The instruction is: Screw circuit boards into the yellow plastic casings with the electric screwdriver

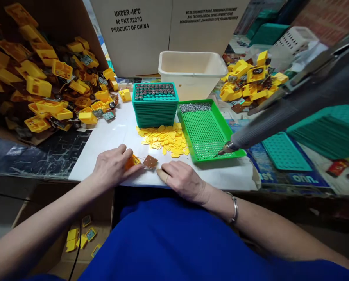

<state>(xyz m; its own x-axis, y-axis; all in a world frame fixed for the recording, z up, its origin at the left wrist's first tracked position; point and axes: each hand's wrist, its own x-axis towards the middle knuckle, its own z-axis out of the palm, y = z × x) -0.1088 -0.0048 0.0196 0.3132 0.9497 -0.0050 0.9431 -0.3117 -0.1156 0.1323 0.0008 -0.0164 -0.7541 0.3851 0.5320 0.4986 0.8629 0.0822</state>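
My left hand [111,164] is closed around a small yellow plastic casing [135,159], most of it hidden by the fingers. A thin wire runs from the casing to a small brown circuit board [150,162] between my hands. Close to the board's right side is my right hand [184,178], its fingers curled together, with a tan cover on one finger. Whatever those fingers hold, if anything, is hidden. Just beyond both hands lies a loose pile of flat yellow plastic pieces [165,138] on the white work surface [104,136].
A stack of teal trays [155,109] holds small round parts. Beside it, a green perforated tray [203,136] contains metal bits, with a power screwdriver [235,142] hanging over it. Yellow casings [39,86] fill a box at left; more casings [250,80] lie behind a cream bin [192,80], rightward.
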